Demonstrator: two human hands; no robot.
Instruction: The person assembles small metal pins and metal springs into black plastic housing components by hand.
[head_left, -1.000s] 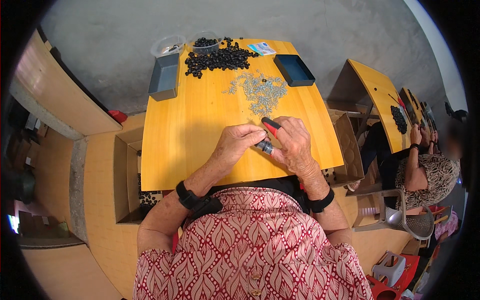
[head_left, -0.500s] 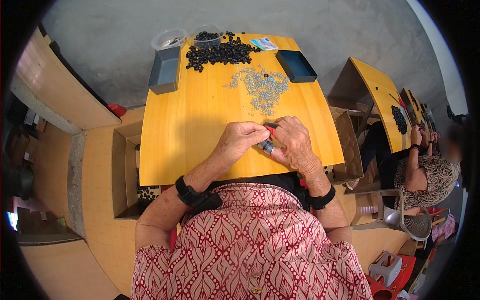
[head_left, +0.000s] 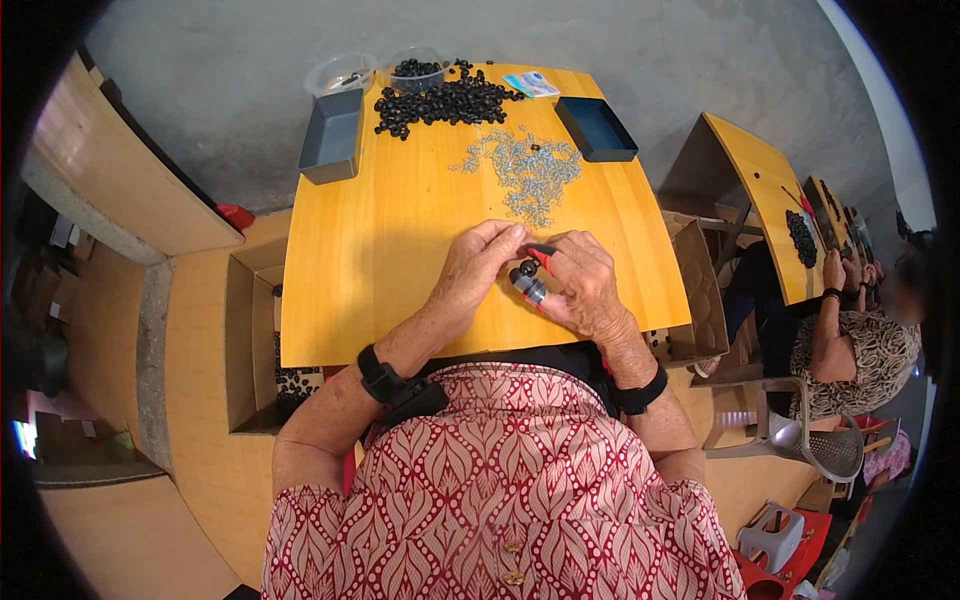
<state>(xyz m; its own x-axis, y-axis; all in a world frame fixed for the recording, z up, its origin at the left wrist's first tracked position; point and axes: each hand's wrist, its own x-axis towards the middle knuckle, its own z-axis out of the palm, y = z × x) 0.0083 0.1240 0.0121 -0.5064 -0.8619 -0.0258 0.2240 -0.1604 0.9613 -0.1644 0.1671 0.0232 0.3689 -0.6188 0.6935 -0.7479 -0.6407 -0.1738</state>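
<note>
My right hand (head_left: 588, 282) is wrapped round a small red-and-black hand tool (head_left: 541, 256); its exact kind is not clear. A grey banded piece (head_left: 530, 287) shows by the right thumb. Between the two lies a small round black part (head_left: 528, 268). Beside it, my left hand (head_left: 478, 262) is closed in a pinch, thumb against forefinger, and whatever is between the tips is too small to make out. Just beyond the hands spreads a pile of small silvery springs (head_left: 535, 175). Farther back is a heap of small black parts (head_left: 445, 104).
A grey tray (head_left: 331, 140) stands at the table's far left, a dark blue one (head_left: 597, 130) at the far right. Clear plastic tubs (head_left: 340, 75) sit at the back. Cardboard boxes (head_left: 245, 345) flank the yellow table (head_left: 340, 280). A person (head_left: 850, 350) works at another table on the right.
My left hand has moved slightly away from me and its fingertips have come off the tool, uncovering the round black part. My right hand keeps its grip almost in place.
</note>
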